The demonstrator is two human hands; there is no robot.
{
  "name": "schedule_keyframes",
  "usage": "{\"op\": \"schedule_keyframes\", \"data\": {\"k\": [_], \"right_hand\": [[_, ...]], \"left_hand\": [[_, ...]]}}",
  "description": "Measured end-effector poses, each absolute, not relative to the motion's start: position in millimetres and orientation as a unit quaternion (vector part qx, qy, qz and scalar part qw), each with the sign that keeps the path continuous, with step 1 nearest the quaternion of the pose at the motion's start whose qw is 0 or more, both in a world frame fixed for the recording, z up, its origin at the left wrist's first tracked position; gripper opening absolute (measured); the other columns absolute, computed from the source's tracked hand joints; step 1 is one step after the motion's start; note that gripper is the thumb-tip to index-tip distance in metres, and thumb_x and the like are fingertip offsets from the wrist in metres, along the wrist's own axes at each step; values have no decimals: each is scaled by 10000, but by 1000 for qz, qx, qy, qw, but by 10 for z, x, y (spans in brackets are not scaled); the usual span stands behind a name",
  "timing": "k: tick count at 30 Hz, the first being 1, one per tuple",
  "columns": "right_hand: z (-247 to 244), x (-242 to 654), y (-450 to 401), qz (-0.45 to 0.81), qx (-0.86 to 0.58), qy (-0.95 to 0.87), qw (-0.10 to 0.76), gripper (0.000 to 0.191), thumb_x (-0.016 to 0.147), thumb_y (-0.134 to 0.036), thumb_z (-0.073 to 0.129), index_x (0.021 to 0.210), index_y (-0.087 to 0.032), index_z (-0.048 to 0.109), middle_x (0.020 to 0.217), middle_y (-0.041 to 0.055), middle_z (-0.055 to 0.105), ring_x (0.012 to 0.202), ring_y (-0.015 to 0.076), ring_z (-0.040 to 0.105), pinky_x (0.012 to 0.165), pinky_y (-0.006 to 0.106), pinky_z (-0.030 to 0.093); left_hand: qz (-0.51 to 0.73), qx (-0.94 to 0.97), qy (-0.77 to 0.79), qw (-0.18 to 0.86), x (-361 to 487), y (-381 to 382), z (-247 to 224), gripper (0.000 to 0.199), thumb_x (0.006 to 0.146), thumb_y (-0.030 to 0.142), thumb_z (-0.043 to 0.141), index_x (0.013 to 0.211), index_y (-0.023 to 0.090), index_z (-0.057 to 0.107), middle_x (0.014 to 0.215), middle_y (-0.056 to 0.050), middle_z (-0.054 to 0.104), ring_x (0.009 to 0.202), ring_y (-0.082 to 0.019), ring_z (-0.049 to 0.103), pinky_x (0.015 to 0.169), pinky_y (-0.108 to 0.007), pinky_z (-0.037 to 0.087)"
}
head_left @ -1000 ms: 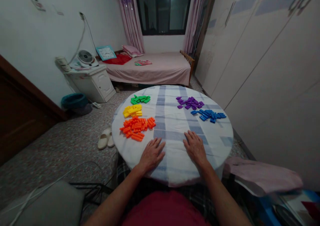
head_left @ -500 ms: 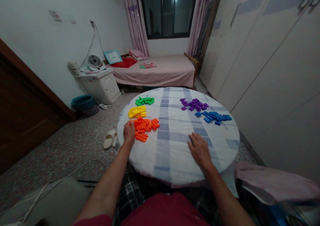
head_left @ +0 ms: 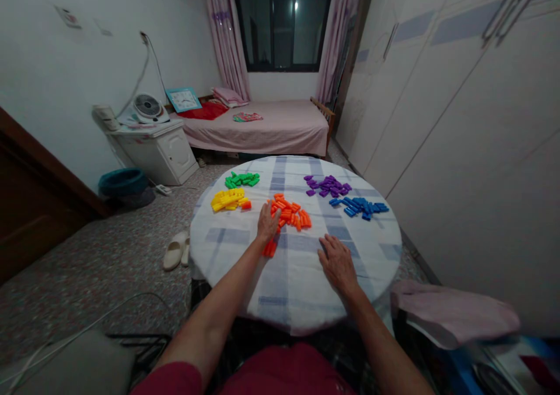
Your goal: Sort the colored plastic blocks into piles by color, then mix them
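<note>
My left hand [head_left: 268, 223] presses against the left side of a pile of orange plastic pieces [head_left: 286, 213] in the middle of the table, its fingers stretched out and not gripped round any. A few orange pieces lie below the pile, by the wrist. One red-orange piece [head_left: 246, 205] sits apart, beside the yellow pieces [head_left: 227, 199]. Flat on the cloth to the right rests my right hand [head_left: 338, 261], fingers spread and holding nothing. Green pieces [head_left: 241, 179] are at the far left; purple pieces [head_left: 329, 185] and blue pieces [head_left: 362, 207] lie at the far right.
A checked cloth covers the round table [head_left: 297, 301]. Beyond it stand a bed [head_left: 280, 126] and a white cabinet [head_left: 177, 153] with a fan [head_left: 149, 108]. Wardrobe doors [head_left: 459, 179] line the right. A bin [head_left: 125, 182] and slippers [head_left: 175, 252] are on the floor at left.
My left hand has swept the orange pile to the right, toward the table's middle, leaving one piece by the yellow ones. My right hand stays on the cloth. The view has shifted slightly.
</note>
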State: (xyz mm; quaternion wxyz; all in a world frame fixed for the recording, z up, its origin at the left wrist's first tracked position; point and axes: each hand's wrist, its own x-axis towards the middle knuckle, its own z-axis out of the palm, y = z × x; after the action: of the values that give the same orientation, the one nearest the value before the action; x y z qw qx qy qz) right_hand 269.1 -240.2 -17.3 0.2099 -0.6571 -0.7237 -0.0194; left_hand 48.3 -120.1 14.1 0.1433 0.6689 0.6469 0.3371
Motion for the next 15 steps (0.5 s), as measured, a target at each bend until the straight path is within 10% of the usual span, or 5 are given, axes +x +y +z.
{"op": "schedule_keyframes", "data": {"k": [7, 15], "right_hand": [[-210, 2815, -2324, 66, -644, -723, 240, 402, 893, -288, 452, 1253, -183, 600, 1398, 99, 524, 1325, 261, 423, 1096, 446, 314], [112, 4176, -1397, -11, -761, -544, 353, 486, 880, -365, 390, 1269, -136, 568, 1306, 172, 552, 1246, 268, 460, 1034, 442, 369]], "left_hand": [[220, 836, 492, 107, 82, -1738, -75, 826, 702, 521, 714, 1420, 245, 413, 1553, -141, 279, 1431, -355, 243, 1132, -551, 265], [274, 824, 491, 74, -44, -1768, -227, 610, 806, 401, 611, 1374, 293, 416, 1529, -109, 325, 1405, -298, 320, 1103, -516, 364]]}}
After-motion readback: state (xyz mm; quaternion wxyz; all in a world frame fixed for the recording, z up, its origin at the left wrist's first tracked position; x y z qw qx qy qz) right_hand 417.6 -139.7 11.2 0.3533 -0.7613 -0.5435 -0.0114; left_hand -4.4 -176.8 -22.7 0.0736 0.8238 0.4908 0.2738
